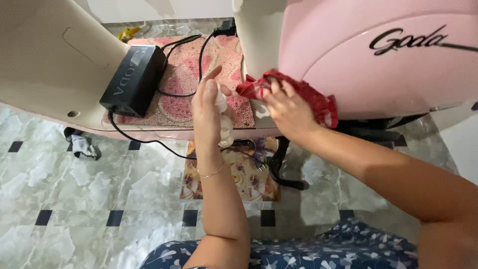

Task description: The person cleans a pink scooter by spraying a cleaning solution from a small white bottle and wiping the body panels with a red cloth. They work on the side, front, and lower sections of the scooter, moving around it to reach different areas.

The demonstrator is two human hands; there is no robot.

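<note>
My left hand (206, 112) grips a small clear spray bottle (225, 122), held upright in front of the pink scooter's footboard. My right hand (286, 107) presses a red cloth (298, 92) against the scooter's cream and pink body panel (348, 65), just right of the bottle. A thin bracelet circles my left wrist.
A black charger box (133, 79) with black cables lies on the pink floor mat (184, 84) of the footboard. Below, on the marble tiled floor (74, 189), are a patterned mat (234, 174), the black kickstand (281, 167) and a crumpled rag (82, 145).
</note>
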